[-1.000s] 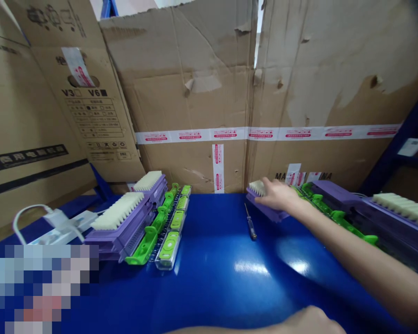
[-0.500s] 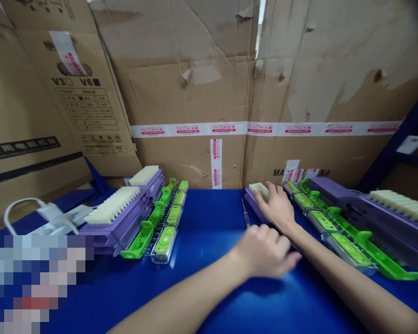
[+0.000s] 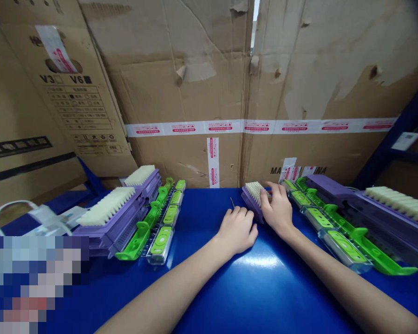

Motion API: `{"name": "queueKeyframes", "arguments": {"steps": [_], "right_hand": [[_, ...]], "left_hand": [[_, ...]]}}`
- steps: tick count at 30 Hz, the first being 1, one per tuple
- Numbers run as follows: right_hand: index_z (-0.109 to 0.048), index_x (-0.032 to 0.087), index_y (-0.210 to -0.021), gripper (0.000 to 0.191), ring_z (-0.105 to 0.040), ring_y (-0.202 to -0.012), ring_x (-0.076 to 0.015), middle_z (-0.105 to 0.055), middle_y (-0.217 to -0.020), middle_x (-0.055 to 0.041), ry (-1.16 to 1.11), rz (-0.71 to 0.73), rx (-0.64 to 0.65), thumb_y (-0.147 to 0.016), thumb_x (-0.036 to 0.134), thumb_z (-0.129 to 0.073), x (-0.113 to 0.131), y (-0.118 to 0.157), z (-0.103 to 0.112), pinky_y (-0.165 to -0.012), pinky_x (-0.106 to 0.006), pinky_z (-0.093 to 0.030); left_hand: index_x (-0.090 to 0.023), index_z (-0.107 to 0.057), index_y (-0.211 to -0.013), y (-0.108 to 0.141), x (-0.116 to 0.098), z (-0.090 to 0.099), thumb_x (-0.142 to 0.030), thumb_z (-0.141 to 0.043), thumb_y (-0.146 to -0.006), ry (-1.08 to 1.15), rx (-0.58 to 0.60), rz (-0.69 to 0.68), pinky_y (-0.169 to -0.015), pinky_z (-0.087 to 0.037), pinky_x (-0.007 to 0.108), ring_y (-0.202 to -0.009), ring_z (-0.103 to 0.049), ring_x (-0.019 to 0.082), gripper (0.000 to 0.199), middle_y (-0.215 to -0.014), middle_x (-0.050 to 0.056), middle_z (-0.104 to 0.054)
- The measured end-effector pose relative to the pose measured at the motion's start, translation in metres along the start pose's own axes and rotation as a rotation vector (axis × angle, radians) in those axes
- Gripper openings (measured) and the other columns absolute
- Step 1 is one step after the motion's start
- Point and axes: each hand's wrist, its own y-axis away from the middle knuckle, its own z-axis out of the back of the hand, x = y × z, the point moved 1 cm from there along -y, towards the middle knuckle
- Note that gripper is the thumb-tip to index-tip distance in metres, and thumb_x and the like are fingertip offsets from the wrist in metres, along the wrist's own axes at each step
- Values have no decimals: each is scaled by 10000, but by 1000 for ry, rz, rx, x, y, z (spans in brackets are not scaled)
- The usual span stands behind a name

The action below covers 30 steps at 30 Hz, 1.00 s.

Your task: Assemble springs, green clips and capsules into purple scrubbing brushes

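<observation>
1. From where I stand, the tabletop (image 3: 244, 297) at six o'clock is glossy deep blue.
2. Toward eight, purple housings (image 3: 106, 232) carry cream, ridged pads (image 3: 107, 206), with bright green brackets (image 3: 135, 241) and lime-green labels (image 3: 161, 240).
3. Toward four, the same green and lime pairing repeats.
4. At twelve, brown cardboard (image 3: 181, 93) wears white tape (image 3: 184, 127) printed red.
5. Around ten, a tan box panel (image 3: 80, 107) shows black lettering.

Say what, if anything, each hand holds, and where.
The right hand holds the bristled purple block by its right side; whether the left hand holds the thin rod at its fingers is unclear.
</observation>
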Motion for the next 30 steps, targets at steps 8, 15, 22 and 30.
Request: {"name": "queueKeyframes", "arguments": {"steps": [8,15,22,30], "right_hand": [[-531,157,-1142,387,-568,-981,-244,-556,-1119,-143,-224,15,103,-861,380,-386,7,6,-7,-907,-420,-437],[-502,154,-1171,408,-543,-1044,-226,-569,-1130,-125,-320,81,217,-845,390,-433,5,8,-10,-940,-398,-418],[-493,181,-1198,403,-520,-1092,-232,-540,-1163,-119,-281,199,298,-863,389,-409,7,11,-10,-977,-414,-391],[-454,194,-1247,425,-493,-1153,-223,-503,-1241,-112,-271,220,374,-881,403,-397,2,11,-10,-1014,-408,-368]], "left_hand": [[-166,-552,-910,-1,17,0,-297,-438,-847,-25,4,129,-776,-425,383,-922,-539,249,185,-942,96,-601],[-146,-571,-884,-3,25,-2,-207,-421,-820,-43,-27,170,-856,-389,414,-901,-561,242,174,-919,97,-627],[-133,-589,-900,-3,28,3,-379,-329,-892,-77,-67,151,-950,-281,489,-852,-578,248,358,-875,113,-644],[-135,-576,-970,-1,40,1,-548,-376,-859,-49,-44,74,-952,-283,459,-916,-557,259,473,-959,115,-638]]}}
